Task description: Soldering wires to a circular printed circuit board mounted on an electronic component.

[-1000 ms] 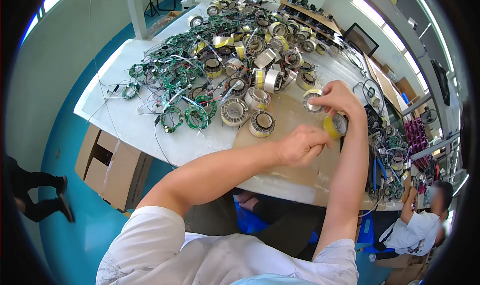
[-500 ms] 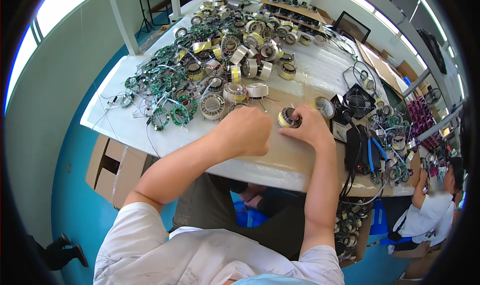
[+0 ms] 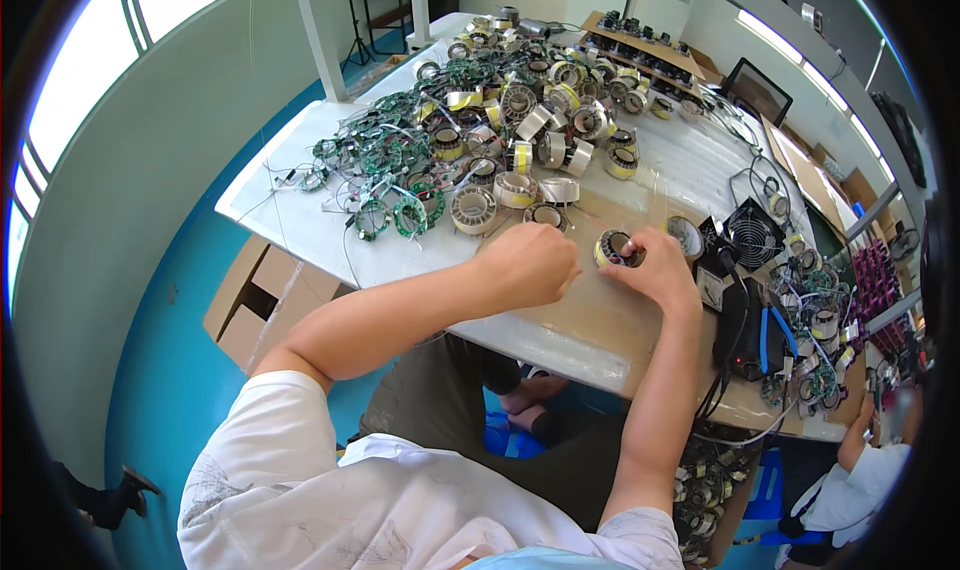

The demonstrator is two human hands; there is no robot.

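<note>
My right hand [image 3: 662, 272] grips a ring-shaped motor stator [image 3: 606, 249] with yellow tape round its side, its fingers and thumb at the right edge. Just to the left, my left hand [image 3: 532, 266] is closed in a fist, knuckles up, over the brown cardboard [image 3: 590, 305]. Whatever its fingers hold is hidden. Beyond the left fist sit more stators, among them a pale one [image 3: 473, 210] and a dark-cored one [image 3: 545, 217]. Right of the held stator, a round white-rimmed part [image 3: 684, 237] lies near my right fingers.
A big heap of stators and green ring circuit boards [image 3: 410, 212] covers the table's far left. At right stand a black fan [image 3: 752, 235], a black box with cables, blue-handled pliers [image 3: 768, 335] and more wired boards [image 3: 820, 320]. A co-worker [image 3: 860, 480] sits at far right.
The whole view has shifted, so the table appears farther right. Both hands have come slightly nearer to me, and the stator beyond my left fist shows more fully. The right hand keeps its stator.
</note>
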